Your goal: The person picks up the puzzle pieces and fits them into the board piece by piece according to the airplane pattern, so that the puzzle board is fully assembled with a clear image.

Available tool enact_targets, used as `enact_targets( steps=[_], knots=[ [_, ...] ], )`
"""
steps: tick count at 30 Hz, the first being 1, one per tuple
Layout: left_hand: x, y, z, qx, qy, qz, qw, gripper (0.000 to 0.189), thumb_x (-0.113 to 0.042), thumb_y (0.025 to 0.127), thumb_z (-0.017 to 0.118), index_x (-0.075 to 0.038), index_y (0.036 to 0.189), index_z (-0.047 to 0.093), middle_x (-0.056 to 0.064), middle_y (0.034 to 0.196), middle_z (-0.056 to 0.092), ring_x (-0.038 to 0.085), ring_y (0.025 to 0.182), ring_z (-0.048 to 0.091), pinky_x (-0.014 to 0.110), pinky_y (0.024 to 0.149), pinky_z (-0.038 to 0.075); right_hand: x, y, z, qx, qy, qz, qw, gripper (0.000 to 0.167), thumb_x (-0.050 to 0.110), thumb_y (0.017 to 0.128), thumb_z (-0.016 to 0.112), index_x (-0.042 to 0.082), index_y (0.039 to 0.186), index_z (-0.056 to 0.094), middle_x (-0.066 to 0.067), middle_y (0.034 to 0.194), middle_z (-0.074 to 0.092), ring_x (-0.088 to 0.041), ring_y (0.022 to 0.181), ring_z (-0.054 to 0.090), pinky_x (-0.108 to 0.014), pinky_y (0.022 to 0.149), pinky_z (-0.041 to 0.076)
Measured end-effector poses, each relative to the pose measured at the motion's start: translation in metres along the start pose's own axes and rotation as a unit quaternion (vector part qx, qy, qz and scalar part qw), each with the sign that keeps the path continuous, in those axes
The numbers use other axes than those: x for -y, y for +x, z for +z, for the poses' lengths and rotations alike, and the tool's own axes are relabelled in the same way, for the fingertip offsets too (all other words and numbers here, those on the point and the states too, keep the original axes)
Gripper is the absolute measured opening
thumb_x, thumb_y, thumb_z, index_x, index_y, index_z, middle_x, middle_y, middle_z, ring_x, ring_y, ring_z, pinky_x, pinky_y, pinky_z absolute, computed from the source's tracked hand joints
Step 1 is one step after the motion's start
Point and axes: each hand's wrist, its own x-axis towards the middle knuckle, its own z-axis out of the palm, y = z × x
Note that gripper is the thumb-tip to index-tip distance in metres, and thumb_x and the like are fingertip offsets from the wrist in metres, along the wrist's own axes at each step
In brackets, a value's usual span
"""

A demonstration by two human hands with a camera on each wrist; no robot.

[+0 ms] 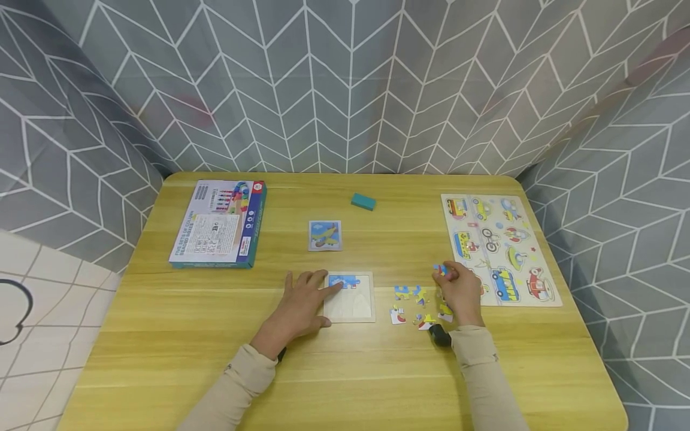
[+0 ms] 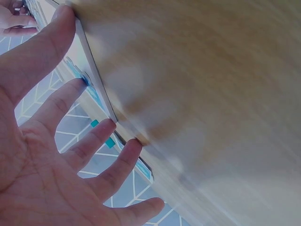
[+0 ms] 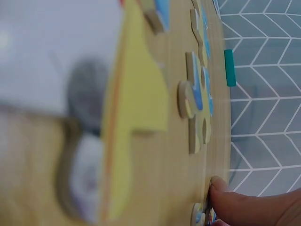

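My left hand (image 1: 302,302) lies spread at the left side of a small wooden puzzle tray (image 1: 350,311). Its index fingertip rests on joined blue jigsaw pieces (image 1: 351,279) along the tray's top edge. In the left wrist view the fingers (image 2: 51,103) are straight, with the thumb at the tray's rim (image 2: 97,77). My right hand (image 1: 463,296) pinches a blue and red jigsaw piece (image 1: 439,269) between thumb and fingers, right of the tray. Several loose jigsaw pieces (image 1: 397,316) are scattered between tray and right hand; a yellow piece (image 3: 146,94) looms close in the right wrist view.
A small airplane picture card (image 1: 325,236) lies behind the tray, with a teal block (image 1: 363,202) farther back. At the left sits a boxed bead set (image 1: 215,224). A vehicle picture board (image 1: 507,251) lies at the right, partly under the right hand.
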Motion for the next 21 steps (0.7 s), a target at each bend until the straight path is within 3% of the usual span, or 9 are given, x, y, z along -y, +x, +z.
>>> enact_targets(
  steps=[11, 21],
  knots=[
    [0.0001, -0.0002, -0.0003, 0.001, -0.008, -0.003, 1.0000, 0.077, -0.034, 0.078, 0.086, -0.024, 0.147, 0.053, 0.014, 0.152, 0.039, 0.041, 0.137, 0.034, 0.074, 0.110, 0.012, 0.0051, -0.0005, -0.0042, -0.002, -0.001, 0.005, 1.0000, 0.044, 0.021, 0.086, 0.081, -0.004, 0.118, 0.064, -0.018, 0.102, 0.060, -0.034, 0.093, 0.056, -0.047, 0.078, 0.045],
    [0.0007, -0.0001, -0.0003, 0.001, -0.006, -0.003, 1.0000, 0.077, -0.035, 0.078, 0.086, -0.025, 0.147, 0.054, 0.014, 0.152, 0.039, 0.040, 0.137, 0.035, 0.074, 0.110, 0.013, 0.0088, -0.0041, -0.0025, -0.015, 0.014, 0.004, 0.9998, 0.039, 0.016, 0.087, 0.080, 0.002, 0.119, 0.062, -0.016, 0.105, 0.065, -0.033, 0.093, 0.064, -0.046, 0.078, 0.046]
  ],
)
